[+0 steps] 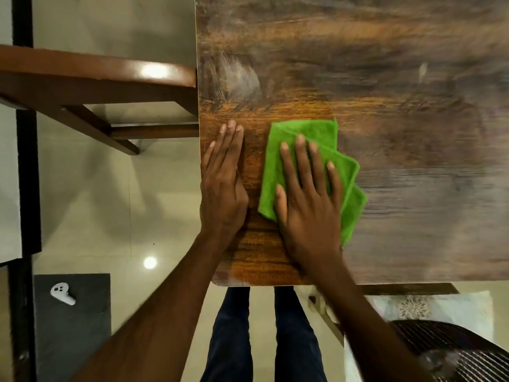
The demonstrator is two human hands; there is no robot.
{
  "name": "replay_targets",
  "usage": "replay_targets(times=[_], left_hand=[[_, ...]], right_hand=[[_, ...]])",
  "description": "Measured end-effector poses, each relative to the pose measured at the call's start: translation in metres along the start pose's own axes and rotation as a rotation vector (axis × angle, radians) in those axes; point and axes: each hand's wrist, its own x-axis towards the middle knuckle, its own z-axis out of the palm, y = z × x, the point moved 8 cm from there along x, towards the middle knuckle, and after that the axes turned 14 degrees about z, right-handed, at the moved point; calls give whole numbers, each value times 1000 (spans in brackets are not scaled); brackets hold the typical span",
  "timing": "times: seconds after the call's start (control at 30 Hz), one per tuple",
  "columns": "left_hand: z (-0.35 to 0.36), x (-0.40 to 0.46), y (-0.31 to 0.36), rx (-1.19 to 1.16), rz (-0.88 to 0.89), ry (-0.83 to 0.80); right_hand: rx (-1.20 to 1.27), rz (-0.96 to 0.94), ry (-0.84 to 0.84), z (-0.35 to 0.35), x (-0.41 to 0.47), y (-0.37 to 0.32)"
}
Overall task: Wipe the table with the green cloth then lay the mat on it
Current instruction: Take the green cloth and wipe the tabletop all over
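The table (385, 78) fills the upper right of the frame; its top is a flat wood-grain surface, dark brown with orange streaks, and its near left corner is rounded. In the middle of the frame lies the green cloth (311, 150), a soft fuzzy fabric folded in several layers, so its edges make steps on the right side. The right hand (308, 199) lies flat on top of the cloth with straight, slightly spread fingers, pressing it on the table. The left hand (224, 186) rests just beside the cloth, near the left edge of the table, palm down on the bare wood, its fingers straight and close together.

At the left of the frame a brown wooden chair (104, 84) with a glossy curved rail touches the table edge. In the lower left a white controller (62, 294) lies on a dark grey rectangular mat (82, 326) on the pale shiny floor. In the lower right there is a black ribbed object (454, 351), blurred, and a pale patterned cushion (429, 307).
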Motion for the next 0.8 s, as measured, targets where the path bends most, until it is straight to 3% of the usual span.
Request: replay_targets(times=[0.13, 0.27, 0.4, 0.57, 0.67, 0.8], left_hand=[[-6, 2, 1, -79, -31, 45], [-10, 1, 0, -102, -36, 72], [-5, 0, 2, -23, -1, 10], [14, 0, 5, 296, 73, -154], [22, 0, 7, 458, 101, -219], [21, 0, 8, 496, 109, -214]], right_hand=[[18, 249, -44, 19, -89, -30], [53, 189, -120, 35, -119, -81], [57, 196, -81, 24, -113, -30], [62, 273, -13, 1, -68, 58], [30, 145, 16, -3, -17, 53], [-1, 78, 64, -10, 65, 28]])
